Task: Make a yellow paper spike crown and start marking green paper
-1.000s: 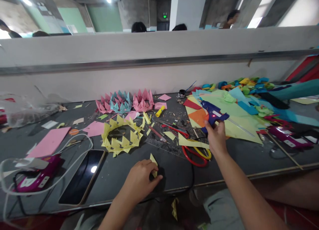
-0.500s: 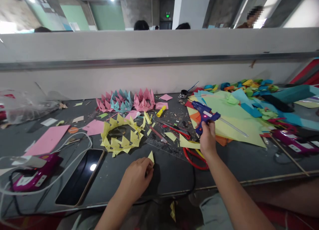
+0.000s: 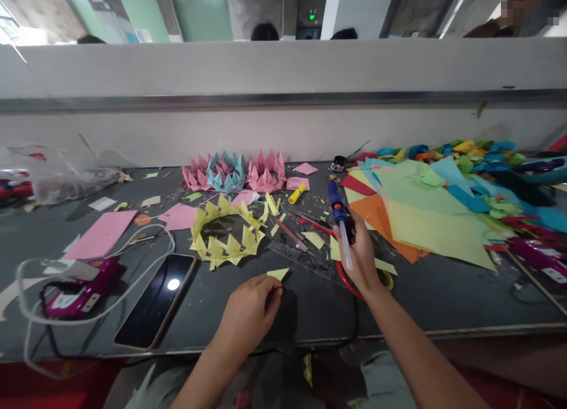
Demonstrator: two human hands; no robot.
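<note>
My left hand [image 3: 249, 314] pinches a small folded yellow paper piece [image 3: 279, 273] just above the dark table [image 3: 310, 305], near its front edge. My right hand [image 3: 361, 252] is closed round a blue glue gun [image 3: 339, 211], its nozzle pointing away from me and a clear glue stick jutting back over my fingers. A yellow paper crown of folded points [image 3: 225, 231] lies left of the gun, beyond my left hand. Red-and-yellow scissors [image 3: 349, 279] lie partly hidden under my right hand.
Pink and blue folded paper flowers [image 3: 234, 175] stand at the back by the grey partition. A fan of coloured paper sheets [image 3: 425, 214] covers the right. A phone [image 3: 157, 299], a magenta glue gun [image 3: 82, 291] with white cable and pink sheets [image 3: 101, 234] lie left. Other people's heads show beyond the partition.
My right hand has brought the blue glue gun leftward and nearer, turning it so the nozzle points away. The yellow piece in my left hand has tipped flatter.
</note>
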